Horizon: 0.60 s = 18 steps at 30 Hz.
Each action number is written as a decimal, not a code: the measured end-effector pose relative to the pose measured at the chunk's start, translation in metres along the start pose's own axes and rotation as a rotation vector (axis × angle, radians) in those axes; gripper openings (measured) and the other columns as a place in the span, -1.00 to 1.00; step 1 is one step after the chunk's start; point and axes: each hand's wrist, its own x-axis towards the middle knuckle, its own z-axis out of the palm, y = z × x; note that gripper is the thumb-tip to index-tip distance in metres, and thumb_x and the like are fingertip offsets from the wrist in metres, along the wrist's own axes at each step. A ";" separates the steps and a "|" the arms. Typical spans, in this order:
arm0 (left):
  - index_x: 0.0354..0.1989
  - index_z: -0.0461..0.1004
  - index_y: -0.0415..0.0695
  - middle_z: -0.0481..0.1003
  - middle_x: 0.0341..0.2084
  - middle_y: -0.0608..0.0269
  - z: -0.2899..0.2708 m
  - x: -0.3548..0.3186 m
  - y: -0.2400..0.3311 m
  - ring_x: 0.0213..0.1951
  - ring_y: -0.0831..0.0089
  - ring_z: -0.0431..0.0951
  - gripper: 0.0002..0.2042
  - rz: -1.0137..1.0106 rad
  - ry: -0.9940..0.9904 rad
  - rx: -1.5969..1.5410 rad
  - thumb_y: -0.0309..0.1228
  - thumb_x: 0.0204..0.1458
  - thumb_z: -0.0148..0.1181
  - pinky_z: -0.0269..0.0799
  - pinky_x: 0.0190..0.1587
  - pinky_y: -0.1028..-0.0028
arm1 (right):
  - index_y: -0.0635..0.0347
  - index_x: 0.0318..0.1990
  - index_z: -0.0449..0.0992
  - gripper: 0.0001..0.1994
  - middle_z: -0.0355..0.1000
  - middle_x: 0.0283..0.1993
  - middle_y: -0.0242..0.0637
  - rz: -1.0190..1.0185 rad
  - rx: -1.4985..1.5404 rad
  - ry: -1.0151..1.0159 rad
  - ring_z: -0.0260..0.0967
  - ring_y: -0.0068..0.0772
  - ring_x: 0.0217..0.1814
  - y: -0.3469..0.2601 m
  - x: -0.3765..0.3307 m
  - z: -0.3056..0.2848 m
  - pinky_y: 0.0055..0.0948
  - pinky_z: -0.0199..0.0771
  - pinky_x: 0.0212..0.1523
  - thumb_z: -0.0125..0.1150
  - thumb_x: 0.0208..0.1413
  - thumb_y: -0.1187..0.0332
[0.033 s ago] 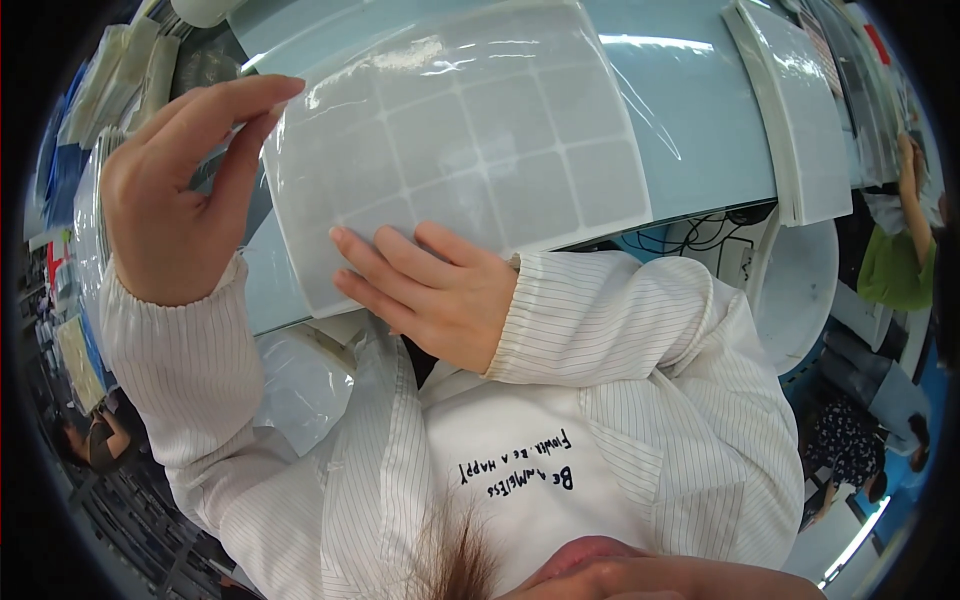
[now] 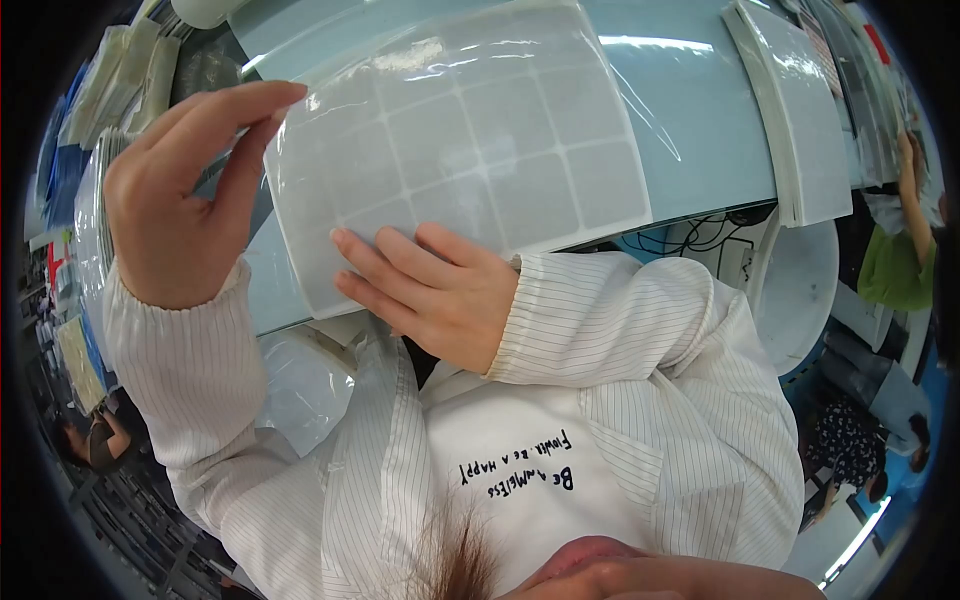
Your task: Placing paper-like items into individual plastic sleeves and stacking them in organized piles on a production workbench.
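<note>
Nearest the camera is the person's own chest in a white shirt under a striped white coat (image 2: 640, 400). Just beyond it the right hand (image 2: 440, 290) lies flat on the lower edge of a sheet (image 2: 460, 140), fingers stretched out together and pressing on its surface, not curled round it. The left hand (image 2: 190, 200) stands raised at the sheet's left edge, thumb and fingers bent, with the forefinger tip touching the sheet's top left corner; whether the thumb pinches the edge from behind I cannot tell. The sheet is pale grey and glossy, divided into a grid of square pads, and is held tilted above the near edge of the pale blue counter (image 2: 700, 130).

Farther right on the counter lies a stack (image 2: 800, 110) of similar grey sheets. At the far left are more piled sheets (image 2: 110, 80). Under the counter's edge hang dark cables (image 2: 690, 235). At the right rim another person in a green top (image 2: 895, 270) is at work.
</note>
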 end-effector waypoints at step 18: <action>-0.28 0.64 -0.13 0.64 -0.42 0.30 -0.003 0.005 -0.002 -0.48 0.54 0.58 -0.86 -0.047 0.075 0.056 -0.60 -0.01 0.28 0.45 -0.41 0.59 | 0.21 0.16 0.40 -0.38 0.17 0.37 -0.14 -0.041 0.039 -0.060 0.19 -0.27 0.20 0.003 0.000 -0.002 -0.35 0.21 0.15 0.24 -0.13 0.18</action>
